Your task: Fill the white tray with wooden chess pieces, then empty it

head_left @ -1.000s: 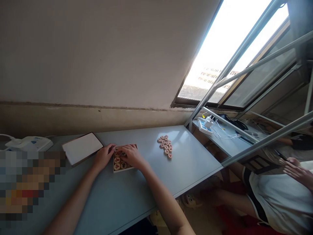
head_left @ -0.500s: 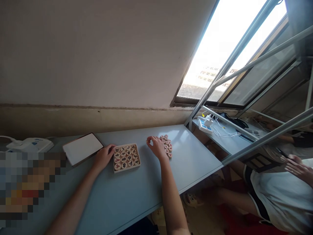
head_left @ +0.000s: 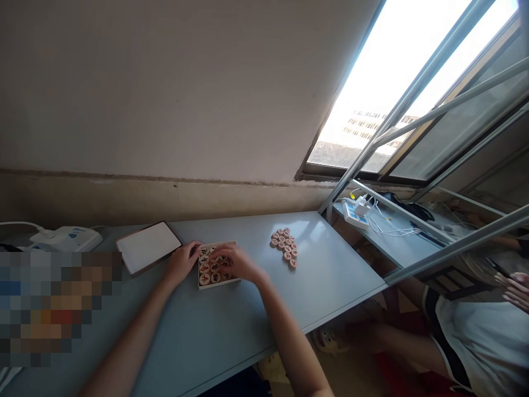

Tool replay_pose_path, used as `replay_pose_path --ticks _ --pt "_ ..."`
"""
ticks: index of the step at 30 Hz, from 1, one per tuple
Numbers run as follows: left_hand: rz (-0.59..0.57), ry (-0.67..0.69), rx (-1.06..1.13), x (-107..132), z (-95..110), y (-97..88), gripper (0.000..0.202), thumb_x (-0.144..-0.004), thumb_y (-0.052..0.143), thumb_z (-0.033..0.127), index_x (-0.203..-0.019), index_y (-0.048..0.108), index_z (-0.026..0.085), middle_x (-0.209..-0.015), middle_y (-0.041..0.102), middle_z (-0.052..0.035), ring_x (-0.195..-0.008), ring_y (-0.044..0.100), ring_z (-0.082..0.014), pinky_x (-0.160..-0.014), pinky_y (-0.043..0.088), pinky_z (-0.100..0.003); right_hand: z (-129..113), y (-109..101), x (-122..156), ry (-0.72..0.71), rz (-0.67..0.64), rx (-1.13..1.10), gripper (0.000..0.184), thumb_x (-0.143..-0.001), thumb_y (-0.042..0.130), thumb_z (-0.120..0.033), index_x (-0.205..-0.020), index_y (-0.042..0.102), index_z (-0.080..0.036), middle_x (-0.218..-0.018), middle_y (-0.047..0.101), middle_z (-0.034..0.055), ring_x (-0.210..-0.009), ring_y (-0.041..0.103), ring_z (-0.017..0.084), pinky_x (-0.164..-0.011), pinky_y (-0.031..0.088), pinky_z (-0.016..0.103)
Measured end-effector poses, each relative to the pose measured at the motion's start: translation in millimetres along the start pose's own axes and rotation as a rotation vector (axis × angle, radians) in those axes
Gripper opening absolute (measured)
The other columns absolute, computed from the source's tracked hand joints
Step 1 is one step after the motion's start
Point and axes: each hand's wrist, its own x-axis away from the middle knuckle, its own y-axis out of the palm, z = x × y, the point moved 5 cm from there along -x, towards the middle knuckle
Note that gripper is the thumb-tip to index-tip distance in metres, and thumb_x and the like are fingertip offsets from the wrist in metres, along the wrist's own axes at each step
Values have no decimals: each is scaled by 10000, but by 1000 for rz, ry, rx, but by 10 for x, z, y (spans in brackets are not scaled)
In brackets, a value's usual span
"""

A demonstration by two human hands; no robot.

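A shallow open box (head_left: 219, 284) holds rows of round Chinese chess pieces (head_left: 204, 268), marked with black and red characters. My left hand (head_left: 184, 262) is at the box's left side, its thumb and fingertips closed on the upper left edge. Over the right part of the box reaches my right hand (head_left: 239, 262), slightly blurred. Its fingers are apart and bent down onto the pieces, hiding several of them; I see no piece lifted. To the right, a loose cluster of red-marked chess pieces (head_left: 285, 242) lies flat on the grey table (head_left: 256, 320).
Left of the box lies a white rectangular lid (head_left: 149, 248) with a brown edge. A white power strip (head_left: 68, 241) with a cable is at the far left. Metal bed-frame bars (head_left: 397, 132) rise on the right, where a person (head_left: 475, 331) sits with a phone (head_left: 498, 268).
My right hand has moved left from beside the loose pieces to over the box. My left hand stays at the box's edge. The whole view has shifted slightly.
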Motion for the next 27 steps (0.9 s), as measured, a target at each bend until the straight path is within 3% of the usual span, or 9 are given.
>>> replay_pose_path --ticks 4,11,16,20,27 --pt "16 0 3 -6 2 0 389 -865 295 438 -997 591 222 -962 677 -49 -869 606 -212 -732 408 -280 -210 238 -90 -59 -69 45 343 -788 577 -118 -1071 628 -304 -1160 605 -18 -1097 532 160 -941 352 266" --pt "-2 -5 -1 -5 0 4 390 -860 298 449 -1000 583 222 -953 674 -51 -861 605 -213 -702 408 -272 -147 15 -20 -8 43 18 193 -812 584 -212 -999 634 -223 -1034 627 41 -965 572 154 -847 421 251" --pt "-18 -14 -2 8 13 -3 396 -868 286 446 -1014 580 226 -944 676 -47 -846 608 -212 -644 394 -263 203 -354 198 177 207 -59 150 -819 529 -221 -939 614 -190 -919 611 35 -791 580 118 -744 456 237" --pt "-4 -18 -7 3 14 -8 388 -871 291 435 -1012 583 222 -938 678 -49 -848 610 -212 -669 400 -269 592 -607 497 363 305 55 134 -784 516 -203 -870 617 -183 -850 605 27 -762 566 128 -735 452 261" --pt "-2 -5 -6 -5 7 3 379 -871 292 427 -1012 583 230 -936 677 -43 -844 605 -210 -698 397 -278 978 -744 913 607 321 236 189 -709 510 -93 -733 669 -193 -905 626 43 -856 558 153 -804 422 287"
